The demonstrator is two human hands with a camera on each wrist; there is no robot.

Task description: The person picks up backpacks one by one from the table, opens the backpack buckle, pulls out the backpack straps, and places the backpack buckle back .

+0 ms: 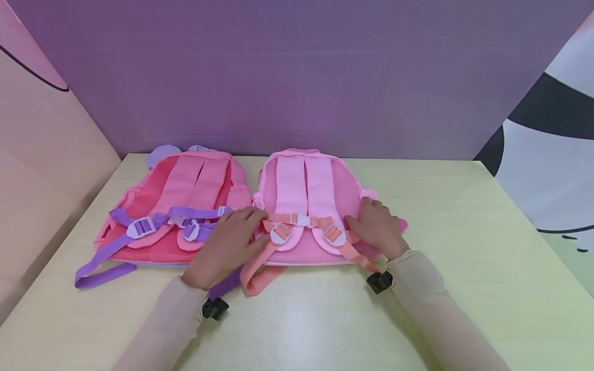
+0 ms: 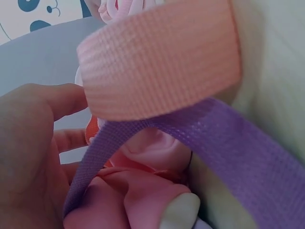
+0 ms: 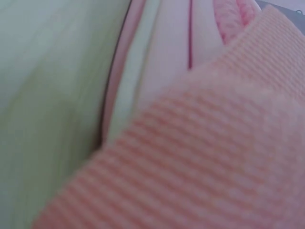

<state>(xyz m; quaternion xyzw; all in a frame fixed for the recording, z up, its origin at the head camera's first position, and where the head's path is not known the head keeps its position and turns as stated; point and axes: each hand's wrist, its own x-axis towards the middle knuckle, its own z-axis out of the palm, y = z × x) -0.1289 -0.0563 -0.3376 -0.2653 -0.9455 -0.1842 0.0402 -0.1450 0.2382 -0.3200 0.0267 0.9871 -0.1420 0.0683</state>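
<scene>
A light pink backpack point(image 1: 303, 180) lies straps-up on the table, its orange webbing joined by a white buckle point(image 1: 303, 220). My left hand point(image 1: 229, 245) rests at its left side, over the gap to a coral pink backpack point(image 1: 185, 180) with purple webbing. In the left wrist view, thumb and fingers point(image 2: 66, 98) reach out behind an orange strap point(image 2: 162, 62) and a purple strap point(image 2: 200, 124). My right hand point(image 1: 376, 226) lies against the light pink backpack's right side, thumb on the back panel. An orange strap point(image 3: 190, 157) hides that hand in the right wrist view.
Both backpacks sit side by side on a pale wooden table point(image 1: 464, 247). A purple panel point(image 1: 297, 82) stands behind the table's far edge. Loose purple webbing point(image 1: 104, 263) trails over the table at the left.
</scene>
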